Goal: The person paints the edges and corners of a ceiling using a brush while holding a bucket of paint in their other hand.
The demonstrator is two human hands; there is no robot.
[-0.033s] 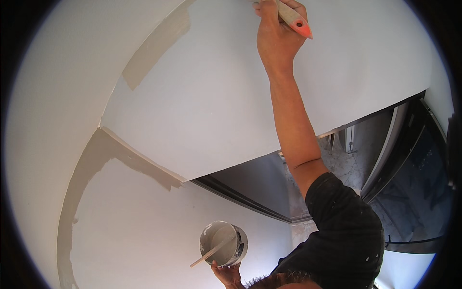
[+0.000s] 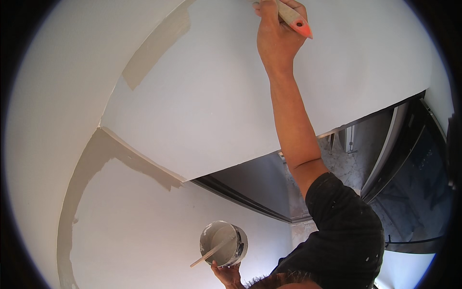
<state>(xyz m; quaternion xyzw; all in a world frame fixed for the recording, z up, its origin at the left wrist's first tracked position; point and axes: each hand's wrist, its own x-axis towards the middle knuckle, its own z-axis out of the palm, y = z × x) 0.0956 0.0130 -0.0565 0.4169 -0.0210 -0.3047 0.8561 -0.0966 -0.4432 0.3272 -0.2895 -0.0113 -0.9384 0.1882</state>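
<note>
My right hand (image 2: 281,33) is raised to the top of the view, its fingers wrapped round a paintbrush (image 2: 293,18). The handle is pale with a red, holed end pointing down to the right; the bristles are cut off by the upper edge. Low in the view, my left hand (image 2: 227,274) supports a paint bucket (image 2: 243,241) from below. Greyish-beige paint coats its inside, and a wooden stick (image 2: 211,253) leans across the opening and over the rim. Wide beige paint strips (image 2: 159,45) follow the edge of the white wall (image 2: 216,96).
Another painted band (image 2: 86,164) runs along the corner and down the left wall (image 2: 139,216). A dark-framed doorway (image 2: 250,207) opens below the upper wall, with a marbled floor (image 2: 344,164) beyond. At the right is a dark glossy panel (image 2: 414,178).
</note>
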